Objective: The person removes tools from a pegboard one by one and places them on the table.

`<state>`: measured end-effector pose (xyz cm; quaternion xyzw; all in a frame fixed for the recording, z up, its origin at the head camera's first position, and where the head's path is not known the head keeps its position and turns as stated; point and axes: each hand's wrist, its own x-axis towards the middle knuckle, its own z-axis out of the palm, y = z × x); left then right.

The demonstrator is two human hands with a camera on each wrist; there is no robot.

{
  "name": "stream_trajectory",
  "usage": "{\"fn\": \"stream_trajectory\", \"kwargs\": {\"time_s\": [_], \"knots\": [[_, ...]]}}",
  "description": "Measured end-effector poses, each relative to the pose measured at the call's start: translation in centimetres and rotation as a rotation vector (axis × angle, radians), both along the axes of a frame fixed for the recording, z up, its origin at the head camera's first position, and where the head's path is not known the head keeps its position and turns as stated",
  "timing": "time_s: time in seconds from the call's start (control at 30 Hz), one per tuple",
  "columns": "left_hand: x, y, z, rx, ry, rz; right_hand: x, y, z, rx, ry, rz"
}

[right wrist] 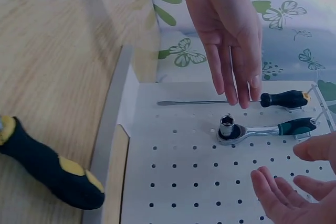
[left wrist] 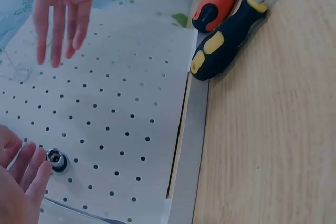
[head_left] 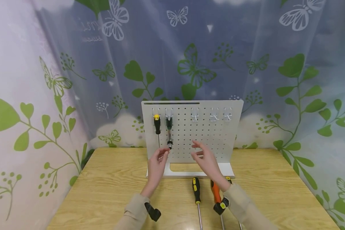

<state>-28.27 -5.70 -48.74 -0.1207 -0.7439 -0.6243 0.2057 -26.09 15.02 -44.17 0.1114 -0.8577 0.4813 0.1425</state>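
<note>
A ratchet wrench point(right wrist: 260, 130) with a chrome socket and dark green handle hangs on a white pegboard point(head_left: 184, 134). Beside it hangs a screwdriver point(head_left: 157, 125) with a black and yellow handle. My left hand point(head_left: 157, 163) is close by the socket end of the wrench in the head view. Its fingers look straight and hold nothing, overlapping the screwdriver's shaft in the right wrist view. In front of the board's middle, my right hand point(head_left: 207, 160) has its fingers spread, with nothing in them.
Three clear hooks point(head_left: 214, 114) are fixed along the board's upper right. On the wooden table point(head_left: 103, 191) lie a black-yellow screwdriver point(head_left: 196, 190), an orange-handled one point(head_left: 215, 191) and another partly hidden under the right forearm. A leaf-printed curtain point(head_left: 149, 38) hangs behind.
</note>
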Motion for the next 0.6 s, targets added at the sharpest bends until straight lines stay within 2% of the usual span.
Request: {"fn": "stream_trajectory", "kwargs": {"time_s": [0.27,0.4,0.6], "knots": [[-1.9,0.6,0.6,0.024,0.04,0.046,-2.0,-1.2,1.5,-0.077,0.039,0.038],[-2.7,1.0,1.0,-0.001,0.064,0.073,-3.0,-1.9,2.1,-0.116,0.065,0.075],[-3.8,1.7,0.9,-0.032,0.048,0.106,-4.7,-2.6,2.4,-0.163,0.058,0.12]]}}
